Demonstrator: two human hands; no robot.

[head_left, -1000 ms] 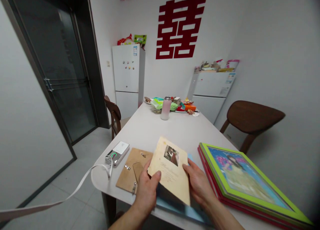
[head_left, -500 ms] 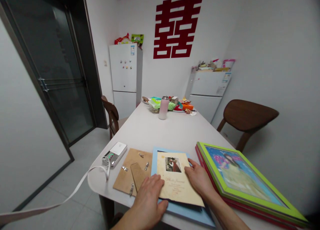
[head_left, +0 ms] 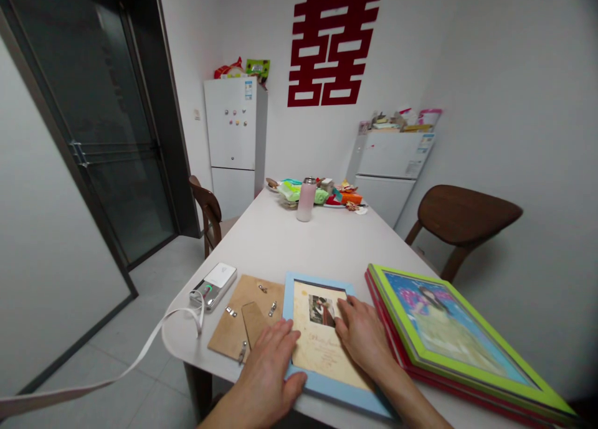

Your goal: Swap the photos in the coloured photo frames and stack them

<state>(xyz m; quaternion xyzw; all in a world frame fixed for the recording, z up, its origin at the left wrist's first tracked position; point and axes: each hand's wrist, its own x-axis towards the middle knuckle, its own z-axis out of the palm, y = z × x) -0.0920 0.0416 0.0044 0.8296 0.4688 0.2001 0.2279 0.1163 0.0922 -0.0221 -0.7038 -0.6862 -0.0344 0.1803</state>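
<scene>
A light-blue picture frame (head_left: 288, 292) lies flat at the near edge of the white table (head_left: 303, 242). Inside it sits a cream card (head_left: 322, 354) with a small photo near its top. My left hand (head_left: 268, 367) rests flat on the frame's left side and the card, fingers stretched out. My right hand (head_left: 362, 339) lies flat on the card's right part, fingers spread toward the photo. Left of the frame lies the brown backing board (head_left: 233, 323) with metal clips and a stand flap.
A stack of frames, the top one green (head_left: 448, 335), lies to the right. A small white device (head_left: 213, 284) with a long white strap sits at the left corner. A pink bottle (head_left: 306, 200) and snacks stand at the far end. Brown chairs (head_left: 467, 214) flank the table.
The card, held tilted up a second ago, came down onto the blue frame and now sits inside its opening. Both hands went from gripping its edges to lying flat on it.
</scene>
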